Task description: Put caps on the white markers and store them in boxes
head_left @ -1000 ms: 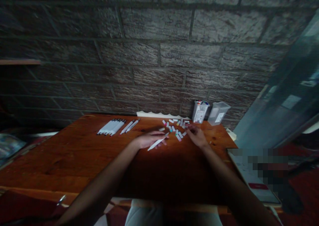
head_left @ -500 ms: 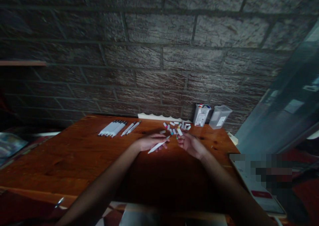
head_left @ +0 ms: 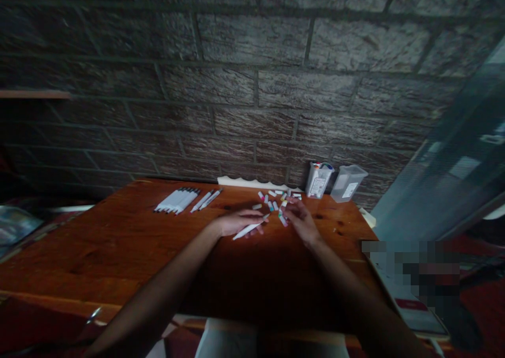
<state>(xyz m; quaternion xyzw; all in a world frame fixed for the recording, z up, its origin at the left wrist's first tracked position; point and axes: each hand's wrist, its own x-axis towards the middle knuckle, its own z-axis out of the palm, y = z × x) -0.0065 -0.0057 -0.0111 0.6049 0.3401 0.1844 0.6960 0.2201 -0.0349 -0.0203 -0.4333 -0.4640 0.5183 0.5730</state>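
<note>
My left hand [head_left: 240, 224] is closed around a white marker [head_left: 248, 230], which slants with its uncapped tip up to the right. To the right, my right hand [head_left: 302, 220] reaches over the loose caps with bent fingers. A small white marker cap [head_left: 284, 204] shows at its fingertips, seemingly pinched; the fingers partly hide the hold. Just below them is another cap with a green end [head_left: 283, 220]. Several more marker caps [head_left: 271, 206] lie scattered between the hands and the wall, white with differently coloured ends.
On the wooden table [head_left: 118, 242], several white markers [head_left: 177, 201] lie in a row at left, with a few more markers [head_left: 205, 200] beside them. A plastic container holding markers [head_left: 319, 180] and another clear container [head_left: 347, 183] stand at the back right. Behind is a brick wall [head_left: 252, 89].
My right hand has moved slightly away from me over the caps, its palm turned more downward. The green-ended cap below it shows more fully. My left hand keeps the marker nearly still.
</note>
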